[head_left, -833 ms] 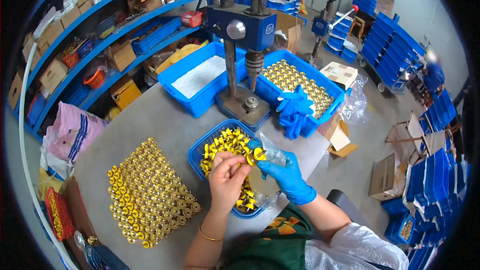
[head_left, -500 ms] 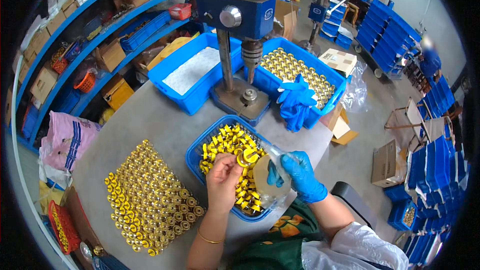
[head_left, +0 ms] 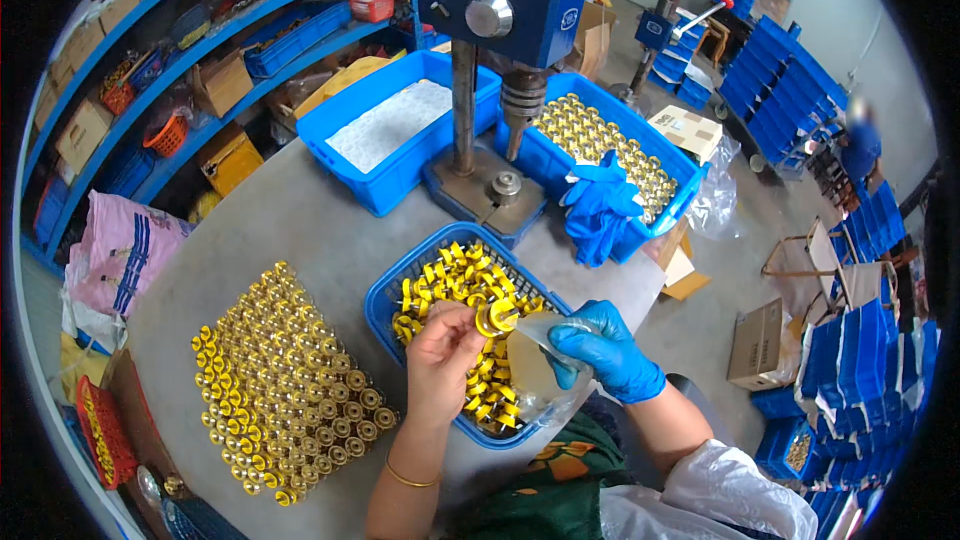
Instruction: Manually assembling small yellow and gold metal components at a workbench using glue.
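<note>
I see both forearms entering from the lower edge and meeting just below frame centre. My left hand (head_left: 440,360) is bare, a thin gold bangle (head_left: 410,480) at the wrist, fingers curled with thumb and fingertips pinched closed at its upper right. My right hand (head_left: 600,348), in a blue glove, lies right of centre, palm down, fingers closed and pointing left toward the left hand. The hands sit just beside each other.

Bright, even light, soft shadows; sharp centre, fisheye bending and black vignette at edges.
</note>
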Available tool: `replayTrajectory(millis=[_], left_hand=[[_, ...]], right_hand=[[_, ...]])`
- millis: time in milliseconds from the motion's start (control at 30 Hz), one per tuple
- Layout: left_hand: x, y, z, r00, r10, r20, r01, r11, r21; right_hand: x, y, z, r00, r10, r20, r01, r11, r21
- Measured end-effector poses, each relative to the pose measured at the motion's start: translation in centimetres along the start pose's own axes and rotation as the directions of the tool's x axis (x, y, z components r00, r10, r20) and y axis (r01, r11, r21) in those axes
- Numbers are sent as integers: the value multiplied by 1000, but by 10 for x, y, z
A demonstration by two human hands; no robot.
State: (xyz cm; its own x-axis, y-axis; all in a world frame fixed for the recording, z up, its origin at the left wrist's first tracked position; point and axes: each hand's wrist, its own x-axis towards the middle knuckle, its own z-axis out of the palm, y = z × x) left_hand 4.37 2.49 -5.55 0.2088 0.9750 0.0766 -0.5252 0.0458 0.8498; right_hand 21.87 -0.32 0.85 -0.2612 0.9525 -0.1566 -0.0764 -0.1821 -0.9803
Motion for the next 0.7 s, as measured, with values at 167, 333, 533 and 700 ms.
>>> replayTrajectory(millis=[167,333,533,700], left_hand=[[1,-1,-2,999,-31,39,35,995,-93],[1,-2,-3,997,-58,52,63,992,-112],[1,-1,-3,995,-94,40,99,985,-143],[2,-2,-1,993,-104,63,113,980,-165]], right_hand=[[0,-1,-1,1000,-9,30,8,1000,21],[0,1,-2,999,17,33,-19,999,46],[1,0,-2,999,3,38,-4,1000,21],[0,4,-6,1000,-1,22,0,998,62]])
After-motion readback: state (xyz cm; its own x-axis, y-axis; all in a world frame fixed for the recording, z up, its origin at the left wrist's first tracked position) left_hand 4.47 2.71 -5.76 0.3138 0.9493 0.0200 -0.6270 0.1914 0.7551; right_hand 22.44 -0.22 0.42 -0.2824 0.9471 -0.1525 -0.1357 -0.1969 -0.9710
